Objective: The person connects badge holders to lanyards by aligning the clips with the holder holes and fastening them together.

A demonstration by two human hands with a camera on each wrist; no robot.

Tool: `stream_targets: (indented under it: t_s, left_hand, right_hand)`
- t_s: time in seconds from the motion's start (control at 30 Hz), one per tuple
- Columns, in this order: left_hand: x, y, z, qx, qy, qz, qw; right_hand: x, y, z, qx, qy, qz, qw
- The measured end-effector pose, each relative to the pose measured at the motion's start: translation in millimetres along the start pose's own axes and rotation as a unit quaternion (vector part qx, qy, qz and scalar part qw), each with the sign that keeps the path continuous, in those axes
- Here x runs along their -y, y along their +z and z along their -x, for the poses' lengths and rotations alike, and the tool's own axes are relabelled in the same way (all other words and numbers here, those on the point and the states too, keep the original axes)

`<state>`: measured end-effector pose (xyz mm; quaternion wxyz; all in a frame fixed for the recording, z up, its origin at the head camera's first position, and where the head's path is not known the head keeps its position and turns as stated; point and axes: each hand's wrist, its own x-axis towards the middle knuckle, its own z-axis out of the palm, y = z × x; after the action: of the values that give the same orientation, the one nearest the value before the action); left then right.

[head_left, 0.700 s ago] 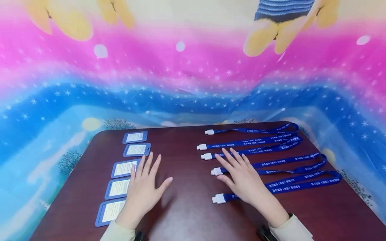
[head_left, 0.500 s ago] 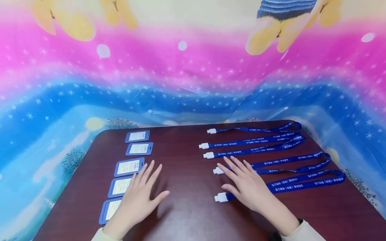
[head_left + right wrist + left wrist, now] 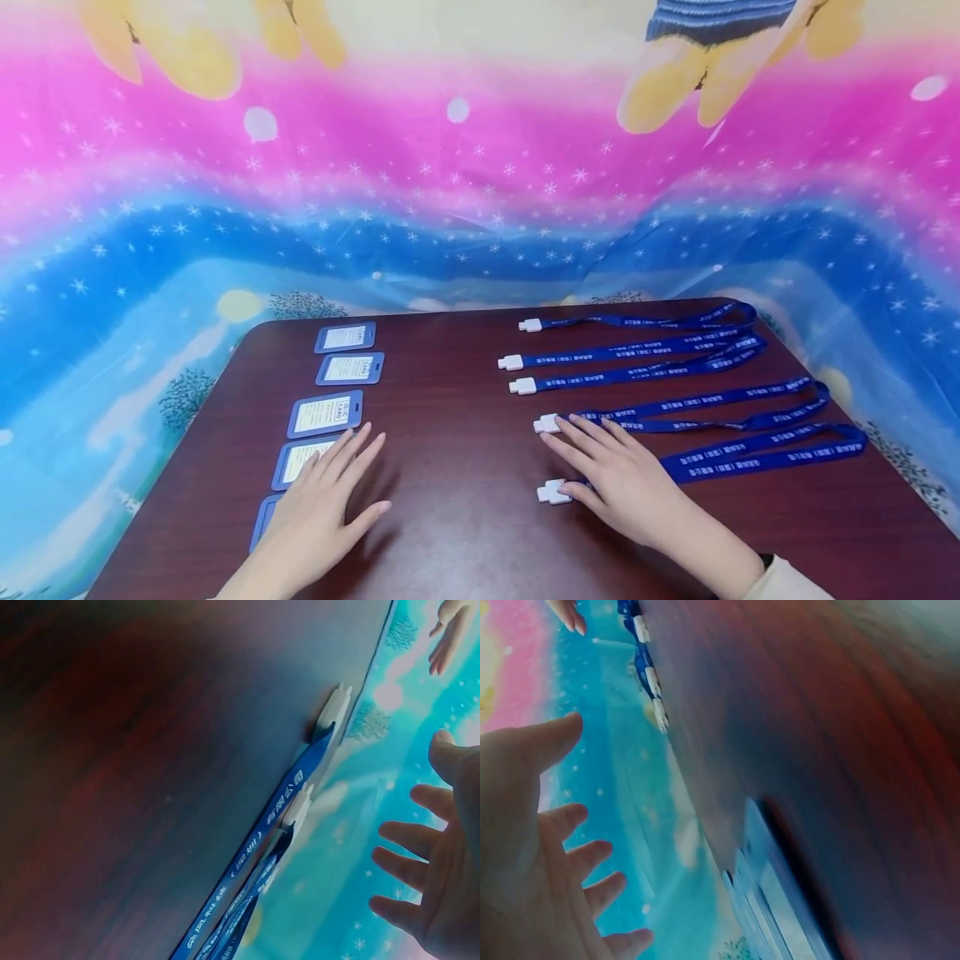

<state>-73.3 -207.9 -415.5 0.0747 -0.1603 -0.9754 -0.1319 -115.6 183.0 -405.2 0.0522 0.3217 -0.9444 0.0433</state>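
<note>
Several blue badge holders (image 3: 325, 414) with pale cards inside lie in a column on the left of the dark table. My left hand (image 3: 318, 508) hovers over the two nearest holders, fingers spread, and hides much of the closest one. In the left wrist view that hand (image 3: 525, 855) holds nothing, with a badge holder (image 3: 780, 907) below it. Several blue lanyards (image 3: 738, 454) with white clips (image 3: 553, 492) lie in a row on the right. Over the two nearest lanyards is my right hand (image 3: 622, 479), spread and holding nothing; the right wrist view shows it (image 3: 450, 862) raised above a lanyard (image 3: 285, 795).
The reddish-brown table (image 3: 442, 417) has rounded far corners. Behind it and along both sides hangs a colourful printed cloth (image 3: 480, 192). A strip of table lies between the badge holders and the lanyard clips.
Both hands have drawn back toward the near edge. The left also slid left, uncovering the third badge holder and covering more of the nearest. The head view has shifted slightly.
</note>
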Motion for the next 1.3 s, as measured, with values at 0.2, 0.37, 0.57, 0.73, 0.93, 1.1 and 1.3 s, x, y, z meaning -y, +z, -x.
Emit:
stream_targets:
  t_s: [0.2, 0.37, 0.57, 0.73, 0.93, 1.1, 1.3]
  left_hand:
    - [11.4, -1.1, 6.7, 0.019, -0.017, -0.014, 0.9996]
    - [22.4, -2.8, 13.3, 0.03, -0.041, -0.021, 0.9985]
    - [31.8, -2.0, 20.7, 0.064, -0.072, -0.005, 0.9954]
    - [35.8, 0.5, 24.5, 0.101, -0.096, 0.006, 0.9902]
    - [42.5, 0.9, 25.6, 0.116, -0.109, -0.001, 0.9873]
    - [51.3, -1.3, 25.0, 0.11, -0.102, -0.034, 0.9881]
    - [58.4, -3.0, 25.2, 0.118, -0.097, -0.036, 0.9876]
  right_hand:
    - [0, 3, 3.1, -0.014, -0.022, -0.001, 0.9997]
    - [-2, 7, 3.3, -0.046, -0.042, 0.002, 0.9981]
    - [-5, 8, 2.4, -0.038, -0.058, -0.008, 0.9976]
    - [-4, 10, -0.3, -0.005, -0.078, -0.028, 0.9965]
    - [-2, 12, -6.2, 0.012, -0.089, -0.046, 0.9948]
    - [0, 13, -10.7, 0.02, -0.092, -0.023, 0.9953]
    - [2, 17, -15.1, 0.007, -0.105, 0.002, 0.9945]
